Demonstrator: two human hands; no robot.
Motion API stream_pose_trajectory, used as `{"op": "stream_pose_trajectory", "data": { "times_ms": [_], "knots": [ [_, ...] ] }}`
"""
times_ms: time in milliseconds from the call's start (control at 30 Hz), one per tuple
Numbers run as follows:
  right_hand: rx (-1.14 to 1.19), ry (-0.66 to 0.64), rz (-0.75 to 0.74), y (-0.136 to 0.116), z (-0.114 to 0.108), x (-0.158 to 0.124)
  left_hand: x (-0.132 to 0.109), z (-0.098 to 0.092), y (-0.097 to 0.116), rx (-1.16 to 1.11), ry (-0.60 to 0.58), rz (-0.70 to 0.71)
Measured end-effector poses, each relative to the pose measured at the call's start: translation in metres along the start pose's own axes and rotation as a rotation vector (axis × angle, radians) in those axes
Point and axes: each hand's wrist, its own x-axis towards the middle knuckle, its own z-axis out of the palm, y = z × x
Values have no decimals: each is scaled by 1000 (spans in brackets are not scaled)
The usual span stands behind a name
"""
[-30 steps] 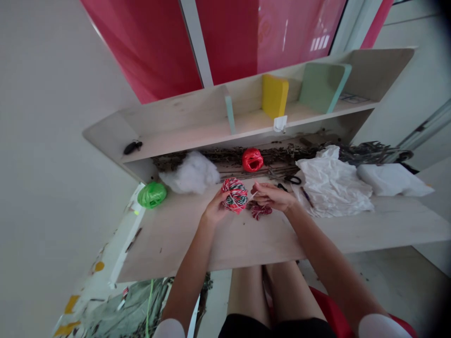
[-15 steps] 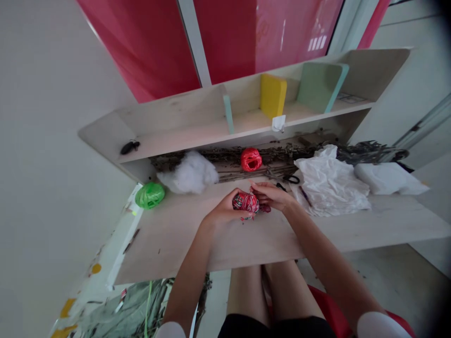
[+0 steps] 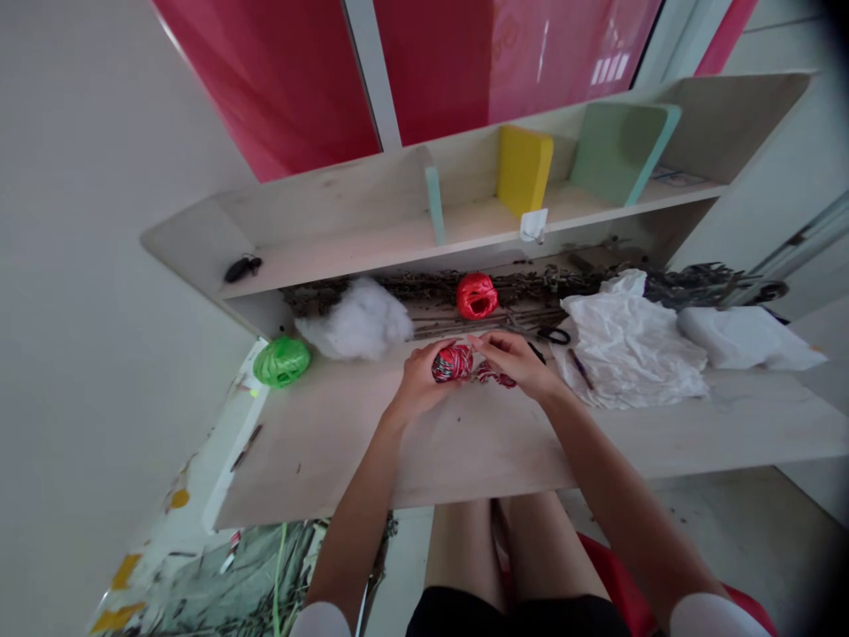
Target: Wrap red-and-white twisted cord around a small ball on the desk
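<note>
where left hand and right hand meet over a twine ball

as the left hand curls around it, the twine ball sits against that palm, held over the tabletop, its red, white and dark strands wound tight. the right hand is half closed, its fingers reaching toward the ball from the right; whether they pinch a strand, i cannot tell. a red tangle lies just beside the ball, under those fingers.

along the back of the tabletop sit a green ball and a wad of stuffing. a red ball rests on dry twigs farther back. scissors lie just beyond the right hand, near a white plastic sheet and a white pad. above the twigs, a shelf holds a yellow block and a green board.
</note>
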Motion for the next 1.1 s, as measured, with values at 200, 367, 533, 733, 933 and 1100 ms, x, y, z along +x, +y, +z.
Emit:
{"op": "stream_pose_trajectory", "data": {
  "times_ms": [200, 367, 533, 733, 933, 1100],
  "knots": [
    [-13, -52, -24, -2, 2, -3, 0, 2, -4, 374, -91, 161],
    [-55, -118, -16, 2, 2, -2, 5, 6, -5, 100, 45, 117],
    [-25, -151, -24, 3, 4, -2, 11, 10, -8, -59, 49, 90],
    [89, -183, -14, 6, 5, 0, 13, 12, -12, -173, 86, 77],
    [53, -201, 35, 8, 8, -1, 18, 13, -17, -281, 276, 52],
    [-49, -365, 65, 16, 18, -2, 21, 7, -15, -394, 348, 10]
  ]
}}
